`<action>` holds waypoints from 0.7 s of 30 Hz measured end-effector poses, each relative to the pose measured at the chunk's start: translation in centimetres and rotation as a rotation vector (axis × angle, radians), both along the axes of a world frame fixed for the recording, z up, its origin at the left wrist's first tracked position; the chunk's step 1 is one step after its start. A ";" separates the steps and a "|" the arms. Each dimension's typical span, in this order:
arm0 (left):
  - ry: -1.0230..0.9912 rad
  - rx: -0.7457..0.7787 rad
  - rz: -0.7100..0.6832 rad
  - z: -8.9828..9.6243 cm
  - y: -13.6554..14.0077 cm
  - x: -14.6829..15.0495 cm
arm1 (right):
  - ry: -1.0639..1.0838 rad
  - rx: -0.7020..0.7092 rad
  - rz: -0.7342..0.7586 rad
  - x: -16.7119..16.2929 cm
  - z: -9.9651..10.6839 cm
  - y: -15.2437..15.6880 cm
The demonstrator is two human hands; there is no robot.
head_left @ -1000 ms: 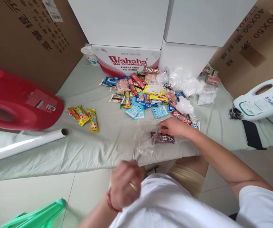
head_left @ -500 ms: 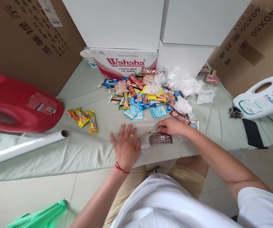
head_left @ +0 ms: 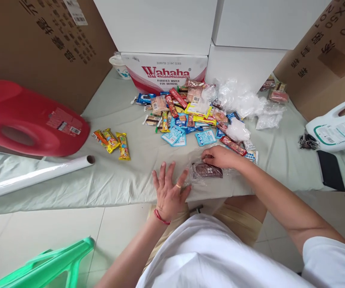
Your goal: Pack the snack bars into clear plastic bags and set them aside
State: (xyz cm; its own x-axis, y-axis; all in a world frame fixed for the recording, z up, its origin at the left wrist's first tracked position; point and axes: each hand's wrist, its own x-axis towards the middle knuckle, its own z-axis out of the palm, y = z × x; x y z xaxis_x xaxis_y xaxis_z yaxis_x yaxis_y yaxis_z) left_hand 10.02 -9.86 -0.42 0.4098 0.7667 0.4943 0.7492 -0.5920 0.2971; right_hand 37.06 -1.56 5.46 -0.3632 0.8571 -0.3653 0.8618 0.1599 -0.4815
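Observation:
A dark brown snack packet (head_left: 207, 170) with pale lettering lies near the table's front edge, with clear plastic film (head_left: 194, 157) around it. My right hand (head_left: 220, 157) is at its upper edge, thumb and fingers pinched together on the film. Left of the packet, my left hand (head_left: 170, 189) rests with fingers spread, its thumb side close to the film's left edge. Just beyond both hands is a pile of wrapped snacks, including blue sachets (head_left: 205, 137) and a red wafer bar (head_left: 233, 145).
Crumpled clear plastic (head_left: 235, 98) lies by the pile. Three yellow packets (head_left: 123, 146), a white roll (head_left: 40, 176) and a red jug (head_left: 34, 120) are left. On the right are a phone (head_left: 331, 170) and a white jug (head_left: 339, 127). A Wahaha carton (head_left: 166, 72) stands behind.
The view has shifted slightly. My left hand has drawn back toward the table's front edge, its fingers still spread. My right hand stays pinched beside the brown packet, which has barely moved.

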 end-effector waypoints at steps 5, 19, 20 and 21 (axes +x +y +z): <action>-0.282 -0.262 0.146 -0.5 4.5 -1.7 | 0.007 -0.008 -0.013 -0.1 0.0 -0.1; -0.279 0.131 -0.539 5.3 -2.8 3.8 | -0.072 -0.014 -0.061 -1.1 0.1 0.0; -0.230 0.074 -0.508 5.0 -2.7 4.9 | -0.071 -0.018 -0.064 -1.1 0.1 0.0; -0.178 0.016 -0.431 4.6 -2.2 5.8 | -0.064 -0.023 -0.065 -1.2 0.2 -0.1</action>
State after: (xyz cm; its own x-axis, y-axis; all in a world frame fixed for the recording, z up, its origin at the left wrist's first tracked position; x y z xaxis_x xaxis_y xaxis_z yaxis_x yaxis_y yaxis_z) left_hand 15.86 -12.08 4.23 0.5967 0.5371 0.5962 0.3723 -0.8434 0.3873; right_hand 35.89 -1.63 5.66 -0.2825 0.8693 -0.4056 0.8991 0.0925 -0.4279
